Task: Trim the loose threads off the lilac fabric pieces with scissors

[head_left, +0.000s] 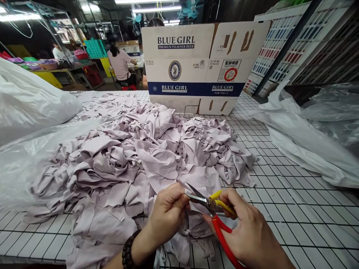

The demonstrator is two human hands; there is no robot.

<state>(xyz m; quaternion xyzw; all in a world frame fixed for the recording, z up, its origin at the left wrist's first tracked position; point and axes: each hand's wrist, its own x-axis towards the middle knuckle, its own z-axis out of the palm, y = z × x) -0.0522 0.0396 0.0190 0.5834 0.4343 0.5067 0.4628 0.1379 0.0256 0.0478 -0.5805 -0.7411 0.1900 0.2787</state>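
Observation:
My left hand, closed in a pinch, grips the edge of a small piece of pale lilac cloth. My right hand is wrapped around scissors, whose metal blades point left and stand slightly apart at the left fingertips. Yellow handle parts show by the right fingers, and a red handle runs down across the palm; I cannot tell whether the red one belongs to a second tool. Beneath and beyond both hands spreads a large heap of cut lilac cloth pieces.
A white table with a black grid carries the heap. Behind it stands a Blue Girl beer carton. Plastic bags lie at left and right. Farther back, a person sits at work, and a crate rack rises at right.

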